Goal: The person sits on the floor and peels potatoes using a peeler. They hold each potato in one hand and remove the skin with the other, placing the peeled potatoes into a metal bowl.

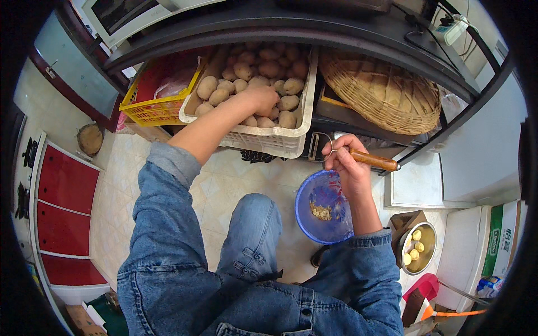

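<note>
My left hand (262, 101) reaches down among unpeeled potatoes (218, 96) in a white plastic crate (269, 136); its fingertips are hidden, so whether it grips one does not show. My right hand (351, 161) holds a peeler (374, 159) by its wooden handle, the metal blade frame pointing left towards the crate. Below that hand a blue plastic basin (300, 210) stands on the floor with peelings (320, 211) at its bottom. Further right, a steel bowl (431, 248) holds several peeled potatoes (419, 247).
A black metal shelf (294, 31) runs over the crate. Beside the crate are a yellow crate (155, 111) on the left and a woven basket (386, 92) on the right. A white cabinet (466, 243), a dustpan (426, 285) and cardboard boxes lie at the right.
</note>
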### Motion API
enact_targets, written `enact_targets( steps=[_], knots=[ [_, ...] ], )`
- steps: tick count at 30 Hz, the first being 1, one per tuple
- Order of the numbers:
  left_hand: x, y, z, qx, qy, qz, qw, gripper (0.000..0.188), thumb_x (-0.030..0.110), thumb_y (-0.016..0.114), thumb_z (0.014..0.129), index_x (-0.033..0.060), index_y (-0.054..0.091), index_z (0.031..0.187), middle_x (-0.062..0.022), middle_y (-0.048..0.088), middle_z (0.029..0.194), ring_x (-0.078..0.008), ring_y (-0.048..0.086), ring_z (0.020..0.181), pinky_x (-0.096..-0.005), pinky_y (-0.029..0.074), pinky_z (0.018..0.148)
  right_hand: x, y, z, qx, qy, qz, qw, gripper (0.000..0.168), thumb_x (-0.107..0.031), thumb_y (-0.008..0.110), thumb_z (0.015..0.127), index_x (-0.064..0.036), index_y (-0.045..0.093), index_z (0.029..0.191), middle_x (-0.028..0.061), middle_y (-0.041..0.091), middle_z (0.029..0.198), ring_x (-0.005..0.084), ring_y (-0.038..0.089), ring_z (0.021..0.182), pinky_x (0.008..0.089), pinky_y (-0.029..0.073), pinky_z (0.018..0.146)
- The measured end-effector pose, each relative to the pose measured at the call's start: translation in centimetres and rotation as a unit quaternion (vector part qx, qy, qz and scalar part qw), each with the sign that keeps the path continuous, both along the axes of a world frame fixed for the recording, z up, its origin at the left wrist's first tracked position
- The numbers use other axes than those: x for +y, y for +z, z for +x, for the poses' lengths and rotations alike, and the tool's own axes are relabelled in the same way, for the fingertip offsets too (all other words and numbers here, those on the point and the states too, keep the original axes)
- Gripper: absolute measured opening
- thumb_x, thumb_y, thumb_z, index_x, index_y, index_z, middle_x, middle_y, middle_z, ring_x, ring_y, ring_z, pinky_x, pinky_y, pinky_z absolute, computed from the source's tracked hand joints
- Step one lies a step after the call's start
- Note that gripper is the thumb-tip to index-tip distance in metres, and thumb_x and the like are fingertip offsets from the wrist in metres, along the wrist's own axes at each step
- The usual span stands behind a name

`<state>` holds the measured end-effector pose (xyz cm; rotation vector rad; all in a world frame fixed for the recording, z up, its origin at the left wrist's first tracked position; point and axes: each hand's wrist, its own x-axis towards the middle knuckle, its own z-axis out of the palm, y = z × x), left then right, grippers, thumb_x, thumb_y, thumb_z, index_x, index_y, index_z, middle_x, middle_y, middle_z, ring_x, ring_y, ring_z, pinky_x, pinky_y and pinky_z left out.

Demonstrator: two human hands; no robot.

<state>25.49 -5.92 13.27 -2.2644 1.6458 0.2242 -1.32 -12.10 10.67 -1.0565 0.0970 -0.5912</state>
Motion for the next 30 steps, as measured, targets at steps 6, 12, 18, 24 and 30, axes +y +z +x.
enact_targets(
  steps=[6,12,18,24,30],
  knots=[
    [0.7,0.3,0.6,0.007,-0.083,-0.049,0.995,0.035,0.03,0.065,0.066,0.0106,0.063,0.095,-0.0111,0.06,0.095,-0.0284,0.056,0.091,-0.0388,0.046,0.074,-0.1,-0.3,0.0,0.005,-0.001,-0.008,1.0,0.017,-0.018,0.06,0.079,-0.005,0.051,0.086,0.0116,0.059,0.084,0.0124,0.053,0.062,0.0231,0.044,0.059],
    [1.9,0.6,2.6,0.17,-0.041,-0.162,0.971,0.044,0.036,0.067,0.065,0.0073,0.062,0.098,-0.0136,0.059,0.099,-0.0292,0.054,0.094,-0.0362,0.043,0.079,-0.5,-0.1,-0.3,0.0,-0.007,-0.004,1.0,0.016,-0.017,0.059,0.08,-0.005,0.05,0.086,0.0111,0.058,0.083,0.0121,0.053,0.062,0.0229,0.044,0.059],
    [3.0,1.3,2.8,0.43,0.082,-0.24,0.867,0.039,0.032,0.065,0.074,0.0053,0.06,0.102,-0.006,0.06,0.094,-0.0133,0.054,0.088,-0.0259,0.042,0.077,-0.4,-0.3,0.0,0.006,-0.002,-0.009,1.0,0.015,-0.017,0.058,0.08,-0.005,0.05,0.086,0.0111,0.058,0.083,0.0117,0.053,0.062,0.0222,0.043,0.057],
    [4.8,1.7,0.7,0.714,0.209,-0.447,0.497,0.033,0.03,0.056,0.083,0.0057,0.054,0.105,-0.0071,0.057,0.097,-0.0184,0.055,0.086,-0.0326,0.045,0.074,-0.1,0.2,0.0,-0.006,-0.004,0.004,1.0,0.015,-0.016,0.057,0.081,-0.005,0.049,0.086,0.0108,0.058,0.083,0.0117,0.053,0.061,0.0223,0.043,0.057],
    [8.2,2.5,-8.8,0.868,0.099,-0.409,0.265,0.038,0.028,0.047,0.088,0.0077,0.041,0.12,-0.0106,0.053,0.104,-0.0216,0.056,0.084,-0.0311,0.049,0.065,0.0,0.0,-1.2,0.009,-0.036,-0.005,0.999,0.016,-0.016,0.056,0.081,-0.006,0.049,0.091,0.0095,0.057,0.08,0.0113,0.052,0.06,0.022,0.043,0.056]
  ],
)
